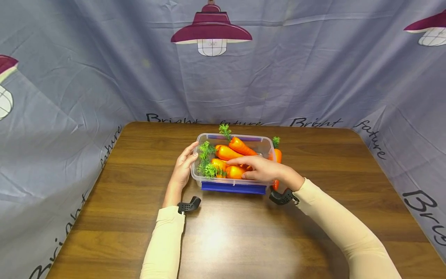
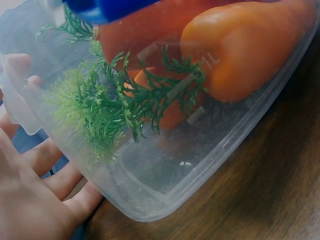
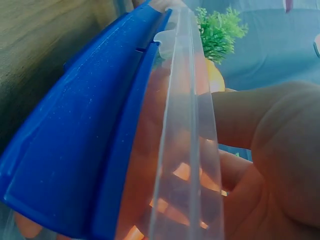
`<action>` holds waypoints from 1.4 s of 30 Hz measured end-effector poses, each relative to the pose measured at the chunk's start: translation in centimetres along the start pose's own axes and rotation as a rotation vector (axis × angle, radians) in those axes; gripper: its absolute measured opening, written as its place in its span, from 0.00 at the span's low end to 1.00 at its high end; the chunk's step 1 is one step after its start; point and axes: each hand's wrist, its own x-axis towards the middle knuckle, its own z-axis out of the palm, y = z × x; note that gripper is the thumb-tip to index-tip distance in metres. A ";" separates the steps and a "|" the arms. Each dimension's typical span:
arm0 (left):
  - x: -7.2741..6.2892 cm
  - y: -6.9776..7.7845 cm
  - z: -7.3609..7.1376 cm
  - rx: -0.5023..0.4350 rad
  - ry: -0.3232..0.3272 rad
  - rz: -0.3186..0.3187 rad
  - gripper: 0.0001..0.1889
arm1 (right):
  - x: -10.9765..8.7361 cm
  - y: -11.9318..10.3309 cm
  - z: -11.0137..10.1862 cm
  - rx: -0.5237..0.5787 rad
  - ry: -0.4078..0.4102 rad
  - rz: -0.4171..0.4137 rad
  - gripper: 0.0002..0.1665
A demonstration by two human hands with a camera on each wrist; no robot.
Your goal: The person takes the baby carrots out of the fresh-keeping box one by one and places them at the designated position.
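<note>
A clear plastic box (image 1: 196,176) with blue clips stands on the table, holding several orange carrots (image 1: 230,153) with leafy green tops (image 1: 205,149). At its left end is my left hand (image 1: 182,166), fingertips at the rim and fingers extended along the outer wall. My right hand (image 1: 263,168) reaches over the right part of the box, its index finger laid out across the carrots and its thumb beside a front carrot (image 1: 235,172). In the right wrist view the near wall with its blue clip (image 3: 85,120) partly hides that hand's fingers.
Just outside the box's right end lies another carrot (image 1: 277,155), partly covered by the right forearm. A brown wooden table (image 1: 139,217) extends around the box. Grey curtains (image 1: 296,77) with printed lamps and lettering hang along the back and sides.
</note>
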 end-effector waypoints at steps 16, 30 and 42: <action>0.0 0.0 -0.1 -0.003 -0.003 -0.005 0.27 | 0.1 0.0 0.0 0.058 -0.030 0.052 0.31; 0.1 0.0 0.0 -0.021 -0.004 -0.010 0.27 | 0.6 0.0 -0.7 0.163 0.167 0.062 0.31; 0.1 -0.2 -0.1 -0.015 -0.013 -0.017 0.27 | -0.5 1.8 -2.3 0.633 0.423 0.198 0.33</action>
